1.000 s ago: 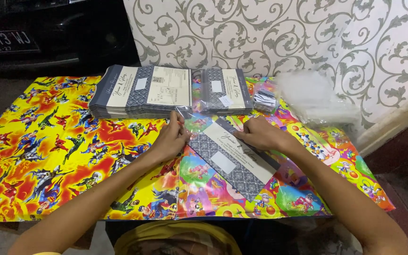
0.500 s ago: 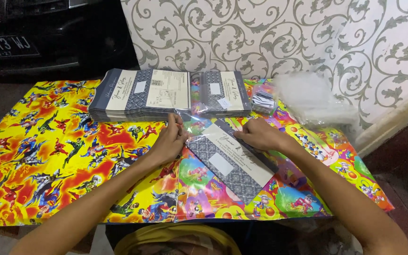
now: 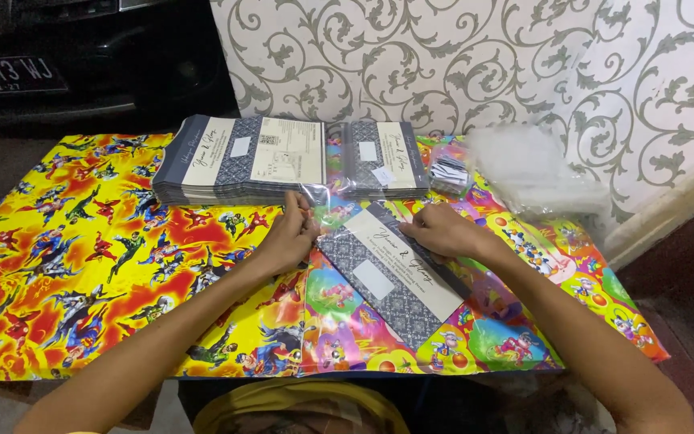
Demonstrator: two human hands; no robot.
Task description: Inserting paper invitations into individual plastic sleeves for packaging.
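Low table covered in bright cartoon sheets [image 3: 82,265], at its far edge a tall stack of grey-and-cream cards [image 3: 238,159] and a smaller sleeved pile [image 3: 383,157], loose clear sleeves [image 3: 524,173] at far right. Step looks like sleeving: one long card [image 3: 391,277] lies diagonally at table centre, its upper end at the open mouth of a clear sleeve [image 3: 327,210]. Left hand [image 3: 287,237] pinches the sleeve edge with closed fingers, right hand [image 3: 439,233] rests half-curled on the card's upper right edge; next move calls for holding the mouth taut
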